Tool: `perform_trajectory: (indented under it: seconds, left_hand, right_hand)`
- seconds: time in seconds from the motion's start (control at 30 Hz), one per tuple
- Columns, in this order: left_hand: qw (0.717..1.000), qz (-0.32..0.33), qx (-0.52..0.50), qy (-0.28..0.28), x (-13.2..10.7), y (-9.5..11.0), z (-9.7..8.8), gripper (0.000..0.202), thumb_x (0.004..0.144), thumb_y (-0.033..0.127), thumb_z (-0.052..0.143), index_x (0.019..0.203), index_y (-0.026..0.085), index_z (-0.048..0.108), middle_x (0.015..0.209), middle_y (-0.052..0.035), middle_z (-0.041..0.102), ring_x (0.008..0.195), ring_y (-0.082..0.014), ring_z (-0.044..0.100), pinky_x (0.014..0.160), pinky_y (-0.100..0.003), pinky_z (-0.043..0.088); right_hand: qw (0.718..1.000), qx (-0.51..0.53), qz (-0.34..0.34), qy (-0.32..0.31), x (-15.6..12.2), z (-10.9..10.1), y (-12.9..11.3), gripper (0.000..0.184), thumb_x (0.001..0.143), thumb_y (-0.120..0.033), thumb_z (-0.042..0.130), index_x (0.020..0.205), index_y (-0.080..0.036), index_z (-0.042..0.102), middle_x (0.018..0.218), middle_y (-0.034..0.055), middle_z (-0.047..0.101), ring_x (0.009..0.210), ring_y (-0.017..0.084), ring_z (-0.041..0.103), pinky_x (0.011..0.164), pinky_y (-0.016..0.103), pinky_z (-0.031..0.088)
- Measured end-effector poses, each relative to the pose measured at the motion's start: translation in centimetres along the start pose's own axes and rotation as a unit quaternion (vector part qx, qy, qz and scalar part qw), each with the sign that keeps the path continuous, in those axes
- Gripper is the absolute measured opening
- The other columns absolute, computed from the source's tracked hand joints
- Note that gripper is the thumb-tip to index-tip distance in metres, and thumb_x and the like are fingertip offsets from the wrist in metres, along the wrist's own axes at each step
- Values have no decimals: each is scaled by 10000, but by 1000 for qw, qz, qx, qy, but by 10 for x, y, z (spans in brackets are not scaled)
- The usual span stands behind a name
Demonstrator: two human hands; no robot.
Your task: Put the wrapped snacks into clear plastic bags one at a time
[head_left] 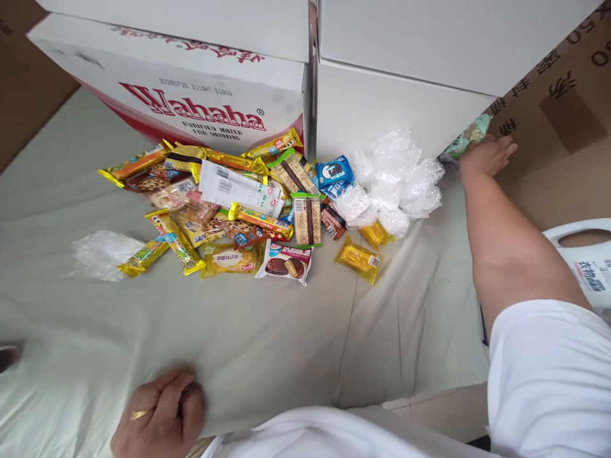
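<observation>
green packet [470, 137], just beside right hand [487, 156]

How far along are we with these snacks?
Little looks done: the snack pile lies heaped by the Wahaha box. In hand: the right hand touches a green packet at the white box corner; the left hand rests fisted on the cloth. Left: the pile and clear bags.

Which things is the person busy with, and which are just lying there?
Busy with: right hand touching the green snack packet beside the white box; left hand, curled, resting on the cloth.
Lying about: snack packet pile, clear plastic bags, Wahaha box, white plastic jug.
</observation>
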State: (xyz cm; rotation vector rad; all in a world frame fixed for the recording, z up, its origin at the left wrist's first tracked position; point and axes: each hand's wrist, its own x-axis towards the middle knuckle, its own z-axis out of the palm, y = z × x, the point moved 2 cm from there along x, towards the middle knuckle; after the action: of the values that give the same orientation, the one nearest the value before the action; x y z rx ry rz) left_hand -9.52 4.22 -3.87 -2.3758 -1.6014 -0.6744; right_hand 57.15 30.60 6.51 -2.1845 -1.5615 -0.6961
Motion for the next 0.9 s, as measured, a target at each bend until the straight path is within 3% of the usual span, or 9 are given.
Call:
perform_trajectory:
  seconds: [0.17, 0.3, 0.33, 0.4, 0.5, 0.6, 0.67, 0.8, 0.9]
  left_hand:
    - [1000, 19, -19, 2, 1, -1, 0, 90, 878, 150, 601, 939, 210, 630, 903, -68, 707, 773, -223, 655, 723, -335, 518]
    - [999, 13, -45, 2, -1, 0, -1, 125, 853, 136, 609, 947, 215, 633, 897, -67, 710, 775, -233, 659, 737, -349, 518]
    - [999, 11, -51, 5, -1, 0, -1, 134, 845, 133, 612, 945, 218, 638, 892, -61, 713, 777, -232, 662, 745, -348, 518]
    - [998, 6, -67, 5, -2, 0, -2, 145, 835, 127, 610, 935, 225, 652, 882, -52, 717, 783, -229, 666, 762, -347, 520]
    - [996, 3, -89, 1, 0, 1, -2, 140, 840, 117, 602, 911, 220, 665, 872, -53, 714, 795, -227, 663, 769, -346, 522]
    - [994, 3, -111, -4, 1, 1, -5, 131, 863, 111, 589, 890, 210, 670, 867, -60, 713, 806, -227, 663, 759, -348, 523]
    - [987, -12, -158, -13, 0, 0, -9, 145, 884, 114, 569, 877, 211, 677, 869, -56, 718, 799, -213, 665, 751, -340, 525]
    - [929, -150, -338, -31, 2, -2, -22, 184, 941, 162, 503, 877, 208, 669, 890, -53, 699, 786, -166, 665, 709, -294, 529]
    - [824, -258, -499, -74, 19, 6, -23, 174, 985, 300, 516, 929, 202, 648, 828, -32, 655, 718, -144, 638, 653, -275, 520]
  right_hand:
    - [997, 50, 28, 59, -8, -37, -9, 316, 1059, -163, 363, 1165, -114, 657, 1385, 279, 514, 1229, 269, 496, 928, 418, 343]
    - [984, 109, 98, 100, -25, -56, -39, 311, 1034, -151, 362, 1150, -115, 648, 1101, 215, 663, 1019, 248, 596, 896, 388, 399]
    - [984, 137, 86, 77, -33, -58, -54, 319, 1035, -168, 362, 1161, -113, 650, 1008, 178, 683, 939, 234, 614, 869, 370, 421]
    - [980, 195, -15, -28, -53, -59, -93, 307, 1029, -228, 417, 1158, -135, 679, 938, 124, 699, 873, 213, 630, 838, 334, 452]
    - [951, 186, -157, -193, -78, -48, -157, 270, 942, -315, 603, 1135, -183, 737, 1102, 115, 721, 988, 236, 644, 873, 331, 472]
    - [950, 94, -89, -283, -85, -32, -196, 270, 863, -309, 665, 1078, -179, 764, 1061, 123, 746, 953, 273, 657, 847, 364, 487]
    - [959, 69, -31, -275, -83, -30, -205, 221, 857, -281, 634, 994, -175, 772, 979, 122, 757, 920, 279, 667, 841, 378, 493]
    - [973, 199, 34, -108, -94, -59, -204, 249, 893, -317, 555, 987, -170, 734, 890, 94, 744, 839, 236, 666, 816, 368, 503]
    - [907, 396, 104, -94, -140, -93, -216, 313, 872, -383, 563, 1094, -194, 677, 814, 32, 711, 609, 162, 576, 609, 294, 458]
